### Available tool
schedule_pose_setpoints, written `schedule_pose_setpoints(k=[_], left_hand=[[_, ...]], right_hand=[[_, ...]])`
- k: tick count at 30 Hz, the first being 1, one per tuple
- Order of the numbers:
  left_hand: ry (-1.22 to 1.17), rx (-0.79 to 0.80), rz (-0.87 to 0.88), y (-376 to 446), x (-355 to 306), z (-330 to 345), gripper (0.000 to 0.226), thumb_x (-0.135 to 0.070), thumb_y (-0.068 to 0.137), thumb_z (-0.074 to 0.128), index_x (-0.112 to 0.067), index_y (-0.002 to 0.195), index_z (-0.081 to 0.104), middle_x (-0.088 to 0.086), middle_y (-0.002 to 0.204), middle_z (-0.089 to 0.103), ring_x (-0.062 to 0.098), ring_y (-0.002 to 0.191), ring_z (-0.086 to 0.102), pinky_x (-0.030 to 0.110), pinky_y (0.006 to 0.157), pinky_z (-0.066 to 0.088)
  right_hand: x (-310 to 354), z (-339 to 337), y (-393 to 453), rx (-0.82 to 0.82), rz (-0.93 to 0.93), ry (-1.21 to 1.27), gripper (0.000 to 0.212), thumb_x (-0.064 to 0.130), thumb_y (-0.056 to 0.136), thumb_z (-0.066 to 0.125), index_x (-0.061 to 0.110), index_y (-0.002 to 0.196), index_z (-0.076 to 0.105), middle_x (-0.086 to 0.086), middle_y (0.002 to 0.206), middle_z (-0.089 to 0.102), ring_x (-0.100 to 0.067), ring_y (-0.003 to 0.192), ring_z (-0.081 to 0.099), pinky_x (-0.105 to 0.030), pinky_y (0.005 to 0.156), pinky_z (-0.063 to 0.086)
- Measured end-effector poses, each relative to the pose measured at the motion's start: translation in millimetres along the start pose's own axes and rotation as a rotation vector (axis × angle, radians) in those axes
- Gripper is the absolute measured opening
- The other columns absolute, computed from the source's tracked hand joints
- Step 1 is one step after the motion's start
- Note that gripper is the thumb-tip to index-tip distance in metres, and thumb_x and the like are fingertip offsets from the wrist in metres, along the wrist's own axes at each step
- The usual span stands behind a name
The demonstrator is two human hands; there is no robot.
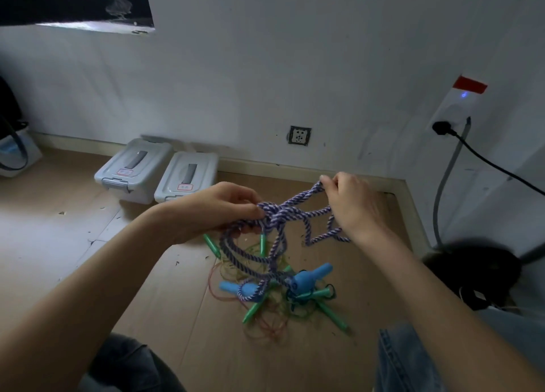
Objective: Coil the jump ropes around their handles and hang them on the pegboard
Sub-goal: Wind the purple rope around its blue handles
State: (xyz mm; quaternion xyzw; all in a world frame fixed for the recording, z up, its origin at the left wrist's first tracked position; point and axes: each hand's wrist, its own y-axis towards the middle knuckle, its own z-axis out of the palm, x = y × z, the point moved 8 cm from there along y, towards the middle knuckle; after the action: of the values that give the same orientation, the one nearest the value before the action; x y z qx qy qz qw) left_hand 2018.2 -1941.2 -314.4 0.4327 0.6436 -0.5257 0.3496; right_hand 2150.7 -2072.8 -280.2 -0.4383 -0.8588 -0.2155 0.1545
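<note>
Person is sitting on the floor [73, 220], holding a purple-and-white braided rope [278, 214] up above a pile of jump ropes [274, 297]. Left hand [218, 211] is gripping the rope at a bunched knot, fingers curled around the strands. Right hand [351, 203] is pinching a loop of the same rope between thumb and fingertips, and is holding it apart from the knot, to the knot's right and slightly higher. The rest of the rope is hanging down from the knot to its blue handles [306, 279], which are lying in the pile. Green handles [253, 309] and thin cords [265, 324] in reddish and greenish tones are tangling around the blue ones. Judgement: the braided rope looks soft, limp and light, with a twisted texture that should be giving good grip; it will be sagging wherever unsupported, so holding close to the knot and working loops free seems sensible. The handles look rigid and are the firm place to hold for coiling. The thin cords look springy and prone to snagging. Two grey lidded bins [188, 176] are standing beyond the knot, against the wall; each is carrying a small red-framed label, too small to read. No pegboard is showing.
</note>
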Motion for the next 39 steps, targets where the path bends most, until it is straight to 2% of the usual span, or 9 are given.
schedule_pose_setpoints(k=[3, 7, 11, 17, 21, 27, 31, 35, 39], left_hand=[[-0.234, -0.126, 0.006, -2, 0, -13, 0.015, -0.019, 0.084, 0.057, -0.009, 0.082, 0.068, 0.000, 0.061, 0.055, 0.007, 0.052, 0.045, 0.017, 0.052, 0.037], [-0.492, -0.116, 0.110, -7, -16, -10, 0.022, -0.029, 0.076, 0.060, -0.011, 0.074, 0.072, -0.002, 0.056, 0.056, 0.005, 0.046, 0.047, 0.013, 0.043, 0.040], [-0.458, -0.006, 0.209, -10, -31, 2, 0.033, -0.038, 0.073, 0.065, -0.014, 0.094, 0.072, 0.009, 0.091, 0.072, 0.016, 0.076, 0.068, 0.021, 0.061, 0.054], [0.705, -0.312, -0.083, 1, 18, -33, 0.023, -0.013, 0.085, 0.060, -0.012, 0.108, 0.055, -0.003, 0.079, 0.059, 0.011, 0.065, 0.057, 0.014, 0.054, 0.047], [0.688, -0.256, -0.166, 9, 35, -30, 0.015, -0.016, 0.091, 0.052, -0.009, 0.097, 0.064, -0.004, 0.064, 0.059, -0.001, 0.046, 0.049, 0.008, 0.044, 0.039], [0.616, -0.896, 0.180, -35, -23, -83, 0.006, -0.022, 0.077, 0.069, -0.020, 0.082, 0.068, -0.004, 0.060, 0.062, 0.013, 0.053, 0.053, 0.023, 0.050, 0.037], [0.796, -0.597, 0.163, -18, -22, -52, 0.018, -0.021, 0.080, 0.068, -0.017, 0.098, 0.064, -0.004, 0.073, 0.060, 0.015, 0.067, 0.058, 0.021, 0.058, 0.044], [0.976, -0.421, -0.045, -3, 4, -34, 0.055, -0.027, 0.084, 0.062, -0.021, 0.134, 0.040, 0.006, 0.124, 0.051, 0.023, 0.110, 0.049, 0.040, 0.098, 0.041], [0.313, -0.123, 0.187, 4, -5, 4, 0.062, -0.016, 0.078, 0.069, -0.026, 0.133, 0.040, 0.000, 0.132, 0.049, 0.015, 0.119, 0.049, 0.037, 0.098, 0.045]], right_hand=[[0, 12, -1, 0.163, -0.012, 0.076, 0.035, 0.032, 0.097, 0.043, 0.014, 0.068, 0.049, 0.002, 0.062, 0.049, -0.012, 0.055, 0.047, -0.012, 0.041, 0.032], [43, 29, -25, 0.595, -0.202, 0.635, 0.035, 0.050, 0.083, 0.052, 0.035, 0.114, 0.051, 0.015, 0.113, 0.058, 0.004, 0.101, 0.056, -0.008, 0.078, 0.047], [56, 42, -35, 0.532, -0.222, 0.587, 0.027, 0.028, 0.076, 0.074, 0.021, 0.099, 0.063, 0.010, 0.086, 0.068, -0.002, 0.078, 0.064, -0.021, 0.069, 0.051], [2, 15, -6, 0.193, 0.270, 1.025, 0.011, 0.016, 0.089, 0.059, 0.012, 0.079, 0.059, 0.002, 0.063, 0.054, -0.007, 0.046, 0.045, -0.014, 0.040, 0.036], [-1, 17, -3, 0.185, 0.229, 0.934, 0.013, 0.023, 0.094, 0.052, 0.013, 0.089, 0.061, 0.003, 0.068, 0.053, -0.007, 0.055, 0.045, -0.016, 0.045, 0.036], [4, 8, 0, 0.182, -0.106, 0.001, 0.017, 0.022, 0.091, 0.056, 0.015, 0.077, 0.062, -0.001, 0.065, 0.056, -0.017, 0.059, 0.051, -0.023, 0.050, 0.035], [13, 36, -13, 0.443, -0.146, 0.190, 0.022, 0.027, 0.088, 0.062, 0.008, 0.079, 0.063, 0.002, 0.066, 0.056, -0.014, 0.065, 0.052, -0.027, 0.059, 0.035], [25, 30, -17, 0.575, -0.135, 0.627, 0.024, 0.024, 0.087, 0.062, 0.005, 0.101, 0.067, -0.007, 0.083, 0.067, -0.013, 0.075, 0.059, -0.019, 0.066, 0.044], [39, 27, -27, 0.723, -0.204, 0.846, 0.026, 0.031, 0.082, 0.059, 0.017, 0.101, 0.068, 0.010, 0.082, 0.068, -0.002, 0.078, 0.061, -0.014, 0.069, 0.046]])
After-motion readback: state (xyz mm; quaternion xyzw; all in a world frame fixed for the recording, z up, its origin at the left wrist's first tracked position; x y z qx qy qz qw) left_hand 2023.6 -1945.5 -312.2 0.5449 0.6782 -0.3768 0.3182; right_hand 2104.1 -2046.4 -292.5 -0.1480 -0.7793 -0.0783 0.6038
